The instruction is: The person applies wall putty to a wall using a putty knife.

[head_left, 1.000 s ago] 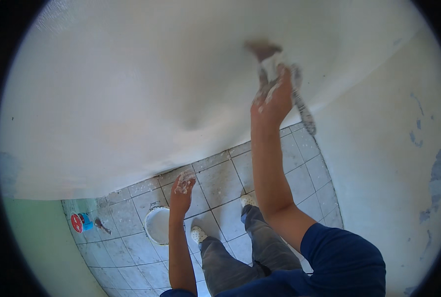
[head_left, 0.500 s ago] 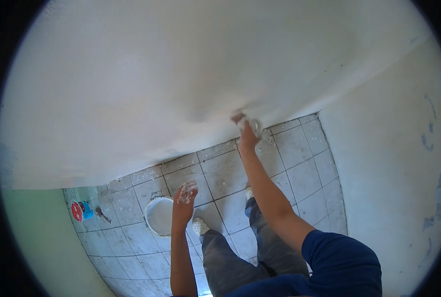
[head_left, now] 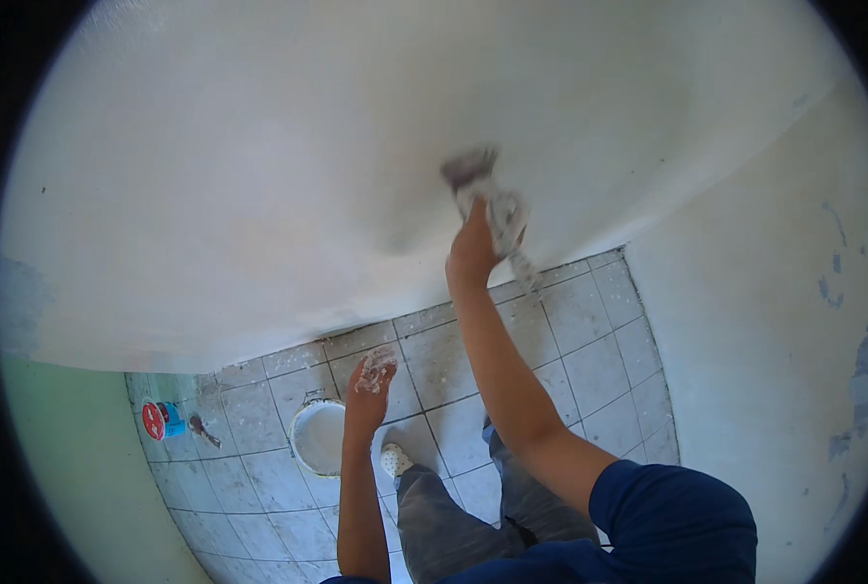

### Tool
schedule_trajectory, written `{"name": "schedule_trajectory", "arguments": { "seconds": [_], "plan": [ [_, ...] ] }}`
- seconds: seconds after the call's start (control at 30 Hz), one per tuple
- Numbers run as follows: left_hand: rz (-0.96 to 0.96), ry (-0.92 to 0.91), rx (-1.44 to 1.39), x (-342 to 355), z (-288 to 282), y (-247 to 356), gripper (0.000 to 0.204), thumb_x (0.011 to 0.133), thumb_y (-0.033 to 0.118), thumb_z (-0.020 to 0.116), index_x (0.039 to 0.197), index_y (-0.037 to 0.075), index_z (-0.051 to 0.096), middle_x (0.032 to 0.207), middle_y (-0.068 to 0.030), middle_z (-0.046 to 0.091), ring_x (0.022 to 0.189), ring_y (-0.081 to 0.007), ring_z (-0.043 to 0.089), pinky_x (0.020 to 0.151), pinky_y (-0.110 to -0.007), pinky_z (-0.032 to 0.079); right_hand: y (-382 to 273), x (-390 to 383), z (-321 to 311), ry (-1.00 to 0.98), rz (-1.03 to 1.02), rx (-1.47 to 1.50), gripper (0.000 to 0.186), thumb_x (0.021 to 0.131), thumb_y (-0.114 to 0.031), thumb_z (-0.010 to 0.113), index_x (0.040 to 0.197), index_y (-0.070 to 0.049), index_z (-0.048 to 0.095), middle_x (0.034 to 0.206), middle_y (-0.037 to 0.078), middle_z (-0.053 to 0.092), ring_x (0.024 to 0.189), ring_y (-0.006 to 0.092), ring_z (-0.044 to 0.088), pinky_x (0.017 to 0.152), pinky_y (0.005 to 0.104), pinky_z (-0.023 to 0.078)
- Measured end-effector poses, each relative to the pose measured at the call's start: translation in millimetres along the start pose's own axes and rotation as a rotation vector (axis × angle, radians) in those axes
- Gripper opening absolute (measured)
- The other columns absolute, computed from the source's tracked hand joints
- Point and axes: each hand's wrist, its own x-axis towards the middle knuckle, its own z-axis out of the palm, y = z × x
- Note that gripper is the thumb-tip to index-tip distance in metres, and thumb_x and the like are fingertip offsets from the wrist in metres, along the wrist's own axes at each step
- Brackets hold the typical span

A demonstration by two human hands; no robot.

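Note:
My right hand [head_left: 475, 251] is raised against the white wall [head_left: 258, 175], its fingers closed around a paintbrush [head_left: 471, 165]. The brush's dark, wide bristles point up at the wall. Its handle is coated in white, and the end sticks out below my hand, blurred by motion. Lower down and to the left, my left hand [head_left: 368, 382] hangs over the floor with its fingers curled. White, clumpy stuff covers them; whether it is smeared paint or a held thing is hard to make out. Beside that hand stands a round bucket [head_left: 300, 433] with whitish contents.
Grey, white-spattered tiles [head_left: 453, 350] cover the floor. A blue tin with a red-and-white lid [head_left: 162, 420] stands at the far left, next to a dark-ended brush-like tool [head_left: 203, 430]. Another wall [head_left: 765, 341] with bluish patches rises at the right, and a green wall [head_left: 64, 438] at the left.
My right hand and the paintbrush have moved up the wall. My left hand stays at about the same height. The view has shifted slightly.

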Motion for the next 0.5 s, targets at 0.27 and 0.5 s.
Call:
{"name": "schedule_trajectory", "arguments": {
  "seconds": [0.27,0.5],
  "plan": [
    [-0.227,-0.025,0.054,-17.2,-26.1,-39.6,0.030,0.079,0.012,0.047,0.107,0.002,0.046,0.097,-0.0089,0.055,0.090,-0.0166,0.052,0.077,-0.026,0.040,133.3,-31.8,-23.9,0.090,0.681,0.524,0.029,0.071,-0.006,0.058,0.096,-0.008,0.045,0.090,0.007,0.050,0.077,0.0163,0.052,0.063,0.0250,0.046],
    [-0.127,0.074,0.032,-6.6,-27.0,-32.6,0.030,0.078,0.017,0.053,0.104,0.003,0.049,0.102,-0.0134,0.052,0.091,-0.0238,0.051,0.078,-0.029,0.039,-86.1,50.3,3.1,-0.129,0.464,1.022,0.040,0.074,-0.010,0.053,0.111,-0.011,0.036,0.112,0.007,0.037,0.095,0.0228,0.044,0.079,0.0375,0.043]
  ]
}}
